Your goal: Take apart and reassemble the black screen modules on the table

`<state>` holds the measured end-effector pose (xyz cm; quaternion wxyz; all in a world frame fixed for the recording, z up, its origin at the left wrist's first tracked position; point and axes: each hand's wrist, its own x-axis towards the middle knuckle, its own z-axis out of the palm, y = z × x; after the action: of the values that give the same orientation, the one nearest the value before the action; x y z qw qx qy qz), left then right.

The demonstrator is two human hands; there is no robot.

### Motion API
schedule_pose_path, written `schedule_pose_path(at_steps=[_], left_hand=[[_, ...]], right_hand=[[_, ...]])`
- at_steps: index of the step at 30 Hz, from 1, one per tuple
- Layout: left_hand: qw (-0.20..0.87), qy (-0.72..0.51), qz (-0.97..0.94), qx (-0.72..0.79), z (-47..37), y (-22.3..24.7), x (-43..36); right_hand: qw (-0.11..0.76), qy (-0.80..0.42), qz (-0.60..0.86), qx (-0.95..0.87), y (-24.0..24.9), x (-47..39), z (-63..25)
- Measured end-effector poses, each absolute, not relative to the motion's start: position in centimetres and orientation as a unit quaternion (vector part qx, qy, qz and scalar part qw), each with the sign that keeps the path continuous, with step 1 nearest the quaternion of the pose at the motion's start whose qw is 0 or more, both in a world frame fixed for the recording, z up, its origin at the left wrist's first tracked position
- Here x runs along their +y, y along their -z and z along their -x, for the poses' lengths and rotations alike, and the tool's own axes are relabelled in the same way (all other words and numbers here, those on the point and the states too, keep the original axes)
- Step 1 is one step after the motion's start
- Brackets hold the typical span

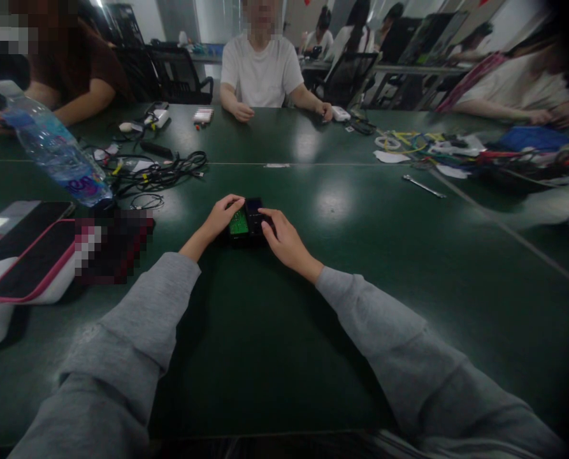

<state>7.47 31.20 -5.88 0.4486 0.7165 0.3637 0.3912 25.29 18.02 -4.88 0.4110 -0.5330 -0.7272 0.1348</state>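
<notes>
A small dark device [254, 215] lies on the green table between my hands, with a bright green panel [239, 224] along its left side. My left hand [223, 217] rests at the upper left of the green panel, its fingers bent over the top edge and the thumb near the middle. From the right, my right hand [287, 239] touches the device's dark part, its index finger extended over it and its thumb apart below. Whether the two parts are joined cannot be made out.
On the left are a tilted water bottle [57, 146], a pink-edged phone [38, 260] and black cables [169, 171]. A wrench [424, 186] and a cable pile [456, 150] lie at the right. A person in a white shirt [262, 70] sits opposite.
</notes>
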Motion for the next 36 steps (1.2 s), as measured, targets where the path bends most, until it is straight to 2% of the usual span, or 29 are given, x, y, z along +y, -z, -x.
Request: schedule_pose_path(at_steps=[36], left_hand=[[0.438,-0.386,-0.727,0.362,-7.30,5.68,31.08]], right_hand=[[0.403,-0.143,0.541,-0.725,5.01,18.05,-25.43]])
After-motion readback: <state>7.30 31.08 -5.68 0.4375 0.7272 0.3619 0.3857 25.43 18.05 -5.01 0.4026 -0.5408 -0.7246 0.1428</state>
